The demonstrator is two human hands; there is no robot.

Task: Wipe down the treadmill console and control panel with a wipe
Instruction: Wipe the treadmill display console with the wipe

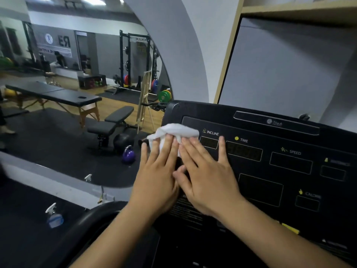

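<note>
The black treadmill console (270, 167) fills the right half of the head view, with display windows labelled INCLINE, TIME and SPEED. A crumpled white wipe (177, 131) lies against the console's upper left part, beside the INCLINE label. My left hand (157, 171) lies flat with its fingertips pressing on the wipe. My right hand (204, 175) lies flat next to it, fingers spread, two fingertips on the wipe's right edge and one finger over the INCLINE window. The thumbs overlap between the hands.
A large mirror to the left reflects a gym: massage table (58, 95), weight bench (114, 122), purple kettlebell (128, 154), squat rack (135, 60). A spray bottle (55, 217) stands on the dark ledge at lower left. A curved black handrail (92, 215) sits below the console.
</note>
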